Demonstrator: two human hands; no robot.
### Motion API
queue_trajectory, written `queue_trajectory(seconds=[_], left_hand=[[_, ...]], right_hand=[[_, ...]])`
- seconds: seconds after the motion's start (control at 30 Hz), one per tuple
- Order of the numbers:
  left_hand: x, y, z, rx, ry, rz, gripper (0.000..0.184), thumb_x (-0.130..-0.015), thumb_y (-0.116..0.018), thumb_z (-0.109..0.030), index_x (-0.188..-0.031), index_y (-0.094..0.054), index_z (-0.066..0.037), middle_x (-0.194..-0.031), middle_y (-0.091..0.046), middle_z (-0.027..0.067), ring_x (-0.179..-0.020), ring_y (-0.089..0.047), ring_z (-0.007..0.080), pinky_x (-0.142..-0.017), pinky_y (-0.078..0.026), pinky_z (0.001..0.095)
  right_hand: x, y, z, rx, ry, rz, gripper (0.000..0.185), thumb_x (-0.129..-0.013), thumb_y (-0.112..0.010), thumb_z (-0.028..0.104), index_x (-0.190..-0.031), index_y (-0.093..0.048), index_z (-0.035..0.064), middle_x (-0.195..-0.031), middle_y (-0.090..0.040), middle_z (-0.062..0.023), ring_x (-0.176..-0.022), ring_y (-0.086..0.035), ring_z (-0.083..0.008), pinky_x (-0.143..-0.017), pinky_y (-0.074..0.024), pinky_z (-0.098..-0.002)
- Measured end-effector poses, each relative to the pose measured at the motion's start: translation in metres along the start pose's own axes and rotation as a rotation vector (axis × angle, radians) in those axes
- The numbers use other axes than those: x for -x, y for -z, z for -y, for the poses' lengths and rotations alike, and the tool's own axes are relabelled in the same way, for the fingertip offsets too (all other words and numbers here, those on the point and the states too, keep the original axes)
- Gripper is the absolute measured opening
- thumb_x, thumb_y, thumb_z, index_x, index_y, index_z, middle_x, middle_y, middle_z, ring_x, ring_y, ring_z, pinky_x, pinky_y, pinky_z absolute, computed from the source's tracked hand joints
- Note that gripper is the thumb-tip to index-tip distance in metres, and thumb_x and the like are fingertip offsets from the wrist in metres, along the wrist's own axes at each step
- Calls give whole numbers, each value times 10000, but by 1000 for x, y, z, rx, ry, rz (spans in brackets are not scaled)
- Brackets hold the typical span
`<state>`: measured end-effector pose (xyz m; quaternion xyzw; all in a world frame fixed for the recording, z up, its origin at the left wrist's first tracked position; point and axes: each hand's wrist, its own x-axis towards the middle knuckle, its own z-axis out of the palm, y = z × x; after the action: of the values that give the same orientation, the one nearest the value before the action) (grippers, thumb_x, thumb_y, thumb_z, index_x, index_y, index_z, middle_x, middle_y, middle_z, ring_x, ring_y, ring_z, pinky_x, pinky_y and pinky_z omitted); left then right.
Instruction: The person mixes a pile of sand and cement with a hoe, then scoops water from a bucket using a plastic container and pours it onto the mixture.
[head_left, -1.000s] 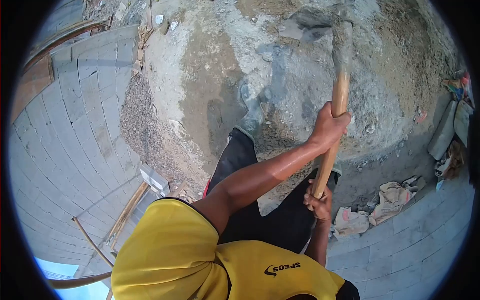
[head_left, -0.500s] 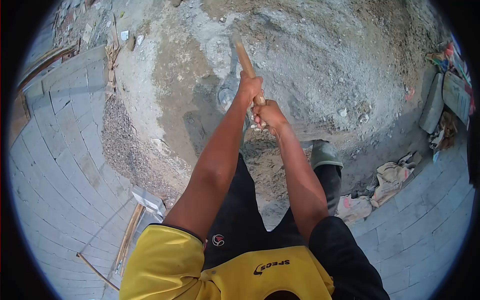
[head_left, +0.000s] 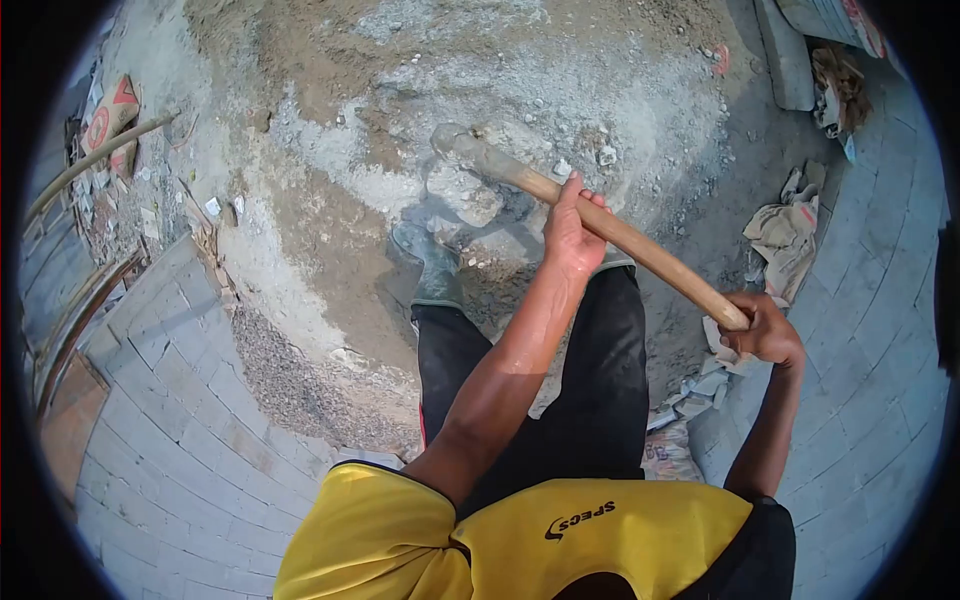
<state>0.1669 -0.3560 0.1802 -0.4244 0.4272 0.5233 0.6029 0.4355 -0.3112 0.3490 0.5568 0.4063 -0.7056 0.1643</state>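
Note:
A hoe with a wooden handle crosses in front of me, slanting from upper left to lower right. Its far end is caked in grey, and a pale, dirt-covered blade seems to hang below it. My left hand supports the handle near its middle, palm up with fingers curled around it. Closed round the butt end is my right hand, out to the right. Grey and brown sandy mix lies beneath the hoe, close to my left boot.
Grey paving borders the mix on both sides. A gravel patch lies at left. Crumpled paper sacks and broken pieces sit at right, with a concrete block above. A curved pole extends at far left.
The hoe has swung from pointing away to lying slantwise across me. My right hand has moved right and down with the butt end; my left hand now sits farther along the handle. The view has shifted.

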Motion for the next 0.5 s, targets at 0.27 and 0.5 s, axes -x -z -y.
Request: queue_trajectory(seconds=[0.27, 0.5], left_hand=[[88, 12, 6, -24, -188, 169, 208, -857, -656, -248, -796, -481, -153, -715, -488, -10, -690, -513, 161, -745, -455, 360], [153, 133, -291, -238, -431, -32, 221, -861, -569, -228, -702, -427, -171, -616, -450, -38, -529, -451, 109, -524, -439, 305]], right_hand=[[-1, -36, -88, 563, 341, -611, 370, -656, -779, 40, -1018, -743, 103, -856, -705, -46, -775, -660, -206, -753, -523, -349], [-13, -215, -16, -483, 410, 169, 710, -914, -704, 299, -1485, -375, 36, -1328, -560, -170, -1249, -530, -253, -1042, -426, -361]])
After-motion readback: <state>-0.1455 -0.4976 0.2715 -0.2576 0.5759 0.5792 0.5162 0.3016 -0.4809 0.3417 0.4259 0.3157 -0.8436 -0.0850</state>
